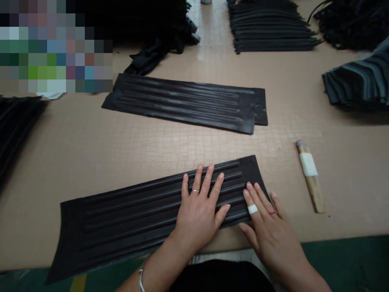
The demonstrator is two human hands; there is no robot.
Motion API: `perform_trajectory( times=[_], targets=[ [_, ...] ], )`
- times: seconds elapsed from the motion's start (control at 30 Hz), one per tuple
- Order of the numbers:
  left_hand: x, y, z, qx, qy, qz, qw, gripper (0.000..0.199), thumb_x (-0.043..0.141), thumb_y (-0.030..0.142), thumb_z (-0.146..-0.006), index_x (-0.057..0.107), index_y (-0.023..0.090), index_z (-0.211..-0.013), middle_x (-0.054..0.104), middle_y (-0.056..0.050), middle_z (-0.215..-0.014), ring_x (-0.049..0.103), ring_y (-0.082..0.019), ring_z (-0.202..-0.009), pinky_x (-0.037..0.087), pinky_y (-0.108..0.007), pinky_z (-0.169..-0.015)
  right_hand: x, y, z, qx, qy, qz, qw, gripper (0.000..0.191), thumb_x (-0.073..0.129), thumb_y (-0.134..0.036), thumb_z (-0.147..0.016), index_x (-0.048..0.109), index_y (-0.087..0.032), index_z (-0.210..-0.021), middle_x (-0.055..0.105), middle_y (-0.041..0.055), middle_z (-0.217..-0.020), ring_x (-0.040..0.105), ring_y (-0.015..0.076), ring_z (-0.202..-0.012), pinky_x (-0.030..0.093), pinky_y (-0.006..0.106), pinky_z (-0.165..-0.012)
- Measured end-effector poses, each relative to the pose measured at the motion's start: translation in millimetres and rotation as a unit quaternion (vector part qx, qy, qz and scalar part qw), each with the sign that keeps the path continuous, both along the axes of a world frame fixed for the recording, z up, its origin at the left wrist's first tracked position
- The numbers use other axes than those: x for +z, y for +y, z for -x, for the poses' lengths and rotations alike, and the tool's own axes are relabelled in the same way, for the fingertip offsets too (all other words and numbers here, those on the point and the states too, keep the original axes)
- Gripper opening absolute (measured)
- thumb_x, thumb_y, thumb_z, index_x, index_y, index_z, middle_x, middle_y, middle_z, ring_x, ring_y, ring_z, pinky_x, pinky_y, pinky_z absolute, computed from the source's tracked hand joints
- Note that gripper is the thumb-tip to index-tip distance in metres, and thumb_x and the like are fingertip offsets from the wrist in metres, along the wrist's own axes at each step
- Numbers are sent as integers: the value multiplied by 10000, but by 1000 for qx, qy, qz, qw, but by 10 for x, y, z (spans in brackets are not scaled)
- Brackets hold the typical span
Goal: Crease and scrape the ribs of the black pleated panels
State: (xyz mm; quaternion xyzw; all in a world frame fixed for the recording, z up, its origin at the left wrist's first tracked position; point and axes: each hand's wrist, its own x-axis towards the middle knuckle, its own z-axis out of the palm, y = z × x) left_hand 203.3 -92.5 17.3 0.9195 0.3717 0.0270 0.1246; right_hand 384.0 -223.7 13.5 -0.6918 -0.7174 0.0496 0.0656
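A dark ribbed panel (130, 211) lies slanted along the table's near edge, its lower left corner reaching past that edge. My left hand (199, 209) rests flat on its right half, fingers spread across the raised ribs. Beside it, my right hand (267, 227) touches the panel's right end with outstretched fingers, the thumb off the near edge. White tape wraps one right finger. Neither hand grips anything. Farther back, similar ribbed panels (182, 99) lie overlapped. To the right is a flat wooden-handled tool (311, 180) with white tape and a greyish tip.
The tan table (136, 150) has a crocodile-like pattern. Dark strips (273, 26) are stacked at the back, near a tangled black pile (352, 24). Layered dark pieces (358, 81) sit at the right edge, and another dark stack (18, 125) at the left. A black heap (152, 24) stands behind the panels.
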Motion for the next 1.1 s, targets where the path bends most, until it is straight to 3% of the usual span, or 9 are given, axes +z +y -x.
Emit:
perform_trajectory(
  times=[0.13,0.3,0.43,0.57,0.7,0.83,1.1],
  targets=[
    [-10,18,12,0,-8,2,1000,702,543,521,-989,372,236,-1608,209,-118,-1718,168,-399,-1594,179,-719,-1238,-97,527,-264,-39,0,-13,999,686,384,-424,-1081,171,-106,-1649,285,167,-1663,249,294,-1557,212,609,-1240],
    [-16,6,-13,4,-4,-8,1000,700,551,499,-988,382,209,-1603,221,-143,-1711,175,-411,-1590,187,-724,-1233,-165,919,-691,-100,28,-25,994,514,361,-339,-1085,405,-167,-1567,403,119,-1620,334,311,-1520,257,671,-1199],
    [69,26,-29,-4,22,-9,1000,708,603,466,-969,411,168,-1582,245,-178,-1699,198,-435,-1578,232,-733,-1216,-229,898,-755,-137,108,-97,980,431,388,-225,-1038,580,-155,-1418,539,145,-1520,436,307,-1449,372,590,-1159],
    [224,115,-112,-22,56,0,998,674,631,462,-963,484,124,-1527,315,-221,-1664,278,-453,-1548,301,-708,-1201,-274,797,-640,-162,152,-156,963,338,502,-271,-998,664,-155,-1271,618,163,-1395,523,317,-1312,441,535,-1087],
    [305,163,-332,-80,32,-3,996,512,556,335,-1016,527,113,-1477,365,-162,-1658,313,-343,-1558,301,-597,-1258,-270,830,-534,-208,159,-157,952,282,564,-334,-969,693,-177,-1164,640,156,-1303,529,352,-1214,454,552,-996],
    [234,97,-530,-112,-5,0,994,451,520,305,-1039,543,135,-1457,410,-101,-1646,340,-265,-1551,342,-497,-1260,-265,953,-491,-234,189,-162,940,216,556,-310,-959,681,-187,-1084,652,145,-1241,534,343,-1168,448,530,-953],
    [103,14,-602,-92,-6,-12,996,450,505,321,-1051,539,133,-1459,435,-103,-1631,422,-274,-1498,424,-467,-1178,-326,1012,-513,-227,212,-189,932,77,558,-235,-921,618,-212,-963,658,135,-1114,565,308,-1076,449,494,-966]
  ],
)
